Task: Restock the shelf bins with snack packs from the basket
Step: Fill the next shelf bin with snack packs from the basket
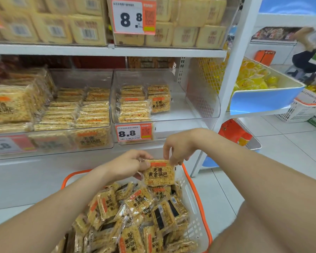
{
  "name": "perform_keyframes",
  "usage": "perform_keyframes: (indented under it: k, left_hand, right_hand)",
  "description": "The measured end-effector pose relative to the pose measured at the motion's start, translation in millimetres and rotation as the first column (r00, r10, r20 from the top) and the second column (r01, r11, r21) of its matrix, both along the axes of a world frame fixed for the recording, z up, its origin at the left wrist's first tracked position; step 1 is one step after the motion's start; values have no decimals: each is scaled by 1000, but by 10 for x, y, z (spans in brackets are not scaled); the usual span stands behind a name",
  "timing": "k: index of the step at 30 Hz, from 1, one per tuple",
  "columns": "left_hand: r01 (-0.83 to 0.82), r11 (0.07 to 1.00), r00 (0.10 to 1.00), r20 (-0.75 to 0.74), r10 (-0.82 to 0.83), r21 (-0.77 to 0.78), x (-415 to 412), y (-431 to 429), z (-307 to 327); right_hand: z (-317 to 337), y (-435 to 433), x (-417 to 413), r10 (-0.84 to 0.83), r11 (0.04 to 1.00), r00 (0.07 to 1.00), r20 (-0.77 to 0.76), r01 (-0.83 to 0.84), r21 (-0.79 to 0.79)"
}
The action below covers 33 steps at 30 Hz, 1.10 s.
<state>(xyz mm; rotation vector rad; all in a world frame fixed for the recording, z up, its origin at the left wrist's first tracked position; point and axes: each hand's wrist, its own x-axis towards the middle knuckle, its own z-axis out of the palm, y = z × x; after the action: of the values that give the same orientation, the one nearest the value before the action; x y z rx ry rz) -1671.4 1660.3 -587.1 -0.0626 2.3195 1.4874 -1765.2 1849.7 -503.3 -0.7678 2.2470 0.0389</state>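
Two bare forearms reach forward over a white basket [194,207] with an orange rim, heaped with snack packs [135,216] lying at all angles, some label up and some showing the dark back. Above the far end of the basket, one pack [159,173] is held upright with its printed front facing the camera. The left hand [128,164] grips its left edge, thumb on the front near the top corner and the other fingers curled behind. The right hand [177,148] comes down from above and pinches the top right corner between thumb and fingertips [173,160].

The pack is in front of the white shelf [98,50], just below a price tag [134,133] reading 8.8. That tag hangs on the front of a clear bin [199,99] holding a few stacks of the same packs [140,105] on its left side; its right side is bare. Just to the left is a second clear bin [80,79], filled much higher with the same packs. On the shelf above are blurred pale yellow packages behind another 8.8 tag [133,15].

To the right, a blue-fronted bin [263,99] holds yellow items, and a second white basket [303,110] is on the tiled floor [290,152] beyond it.
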Motion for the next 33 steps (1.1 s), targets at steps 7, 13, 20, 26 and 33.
perform_keyframes:
  k: [7, 13, 20, 26, 33]
  left_hand:
    - [-100, 989, 941, -333, 59, -107, 156, 90, 472]
    - [-338, 937, 661, -687, 301, 86, 123, 96, 898]
    - [-501, 857, 519, -834, 189, -118, -142, -29, 1024]
    - [-330, 776, 749, -649, -131, -537, -438, -13, 905]
    - [-311, 717, 810, -569, -143, -623, -740, -23, 838]
  right_hand:
    - [229, -60, 107, 59, 968, 987, -150, -93, -232]
    - [412, 4, -2, -217, 723, 966, -143, 61, -688]
    - [458, -58, -295, -636, 280, 770, -47, 174, -944]
    - [251, -134, -704, -723, 454, 663, -192, 246, -857]
    - [-7, -334, -1093, -580, 794, 654, -486, 321, -516]
